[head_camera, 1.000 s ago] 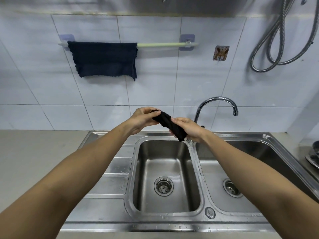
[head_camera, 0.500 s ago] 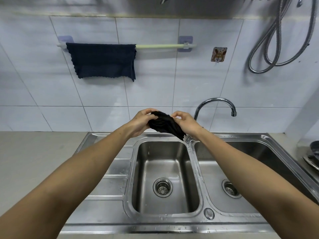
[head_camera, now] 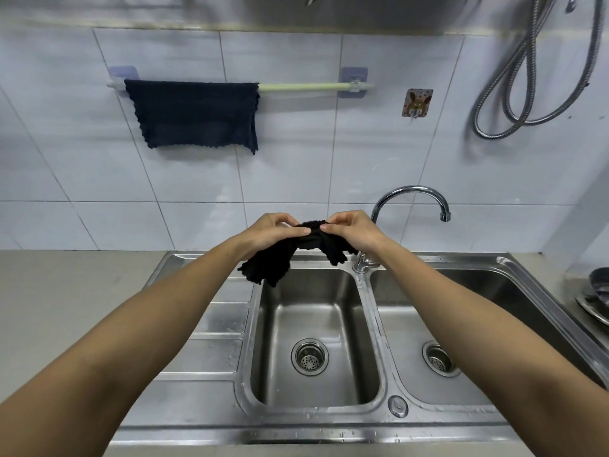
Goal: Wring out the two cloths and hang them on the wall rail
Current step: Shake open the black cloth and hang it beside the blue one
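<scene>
- Both hands up over the back rim of the sink (head_camera: 211, 420), close together, thumbs nearly meeting.
- Left hand (head_camera: 270, 234) pinches the top edge of the black cloth (head_camera: 273, 262), thumb on the near face and fingers curled behind.
- Right hand (head_camera: 351, 230) pinches the same edge just beside it, fingers curled over the top.
- Black cloth is bunched between the two grips; one flap hangs below the left hand over the back-left corner of the left basin (head_camera: 313, 324), a shorter flap hangs below the right hand near the tap base.
- Dark blue cloth (head_camera: 192, 115) is draped over the left part of the wall rail (head_camera: 303, 87), hanging flat against the tiles; right part of the rail is bare.
- Rail sits on two lilac adhesive mounts on the tiled wall, well above the hands.
- Gooseneck tap (head_camera: 412, 196) stands at the divider between the basins, spout over the right basin (head_camera: 405, 328).
- Each basin has a strainer drain; water droplets on the front rim of the sink.
- Coiled metal shower hose (head_camera: 514, 103) hangs on the wall at upper right.
- Small brown sticker hook (head_camera: 417, 102) is on the tile right of the rail.
- Metal dishes (head_camera: 596, 298) sit on the counter at the right edge, partly cut off.
</scene>
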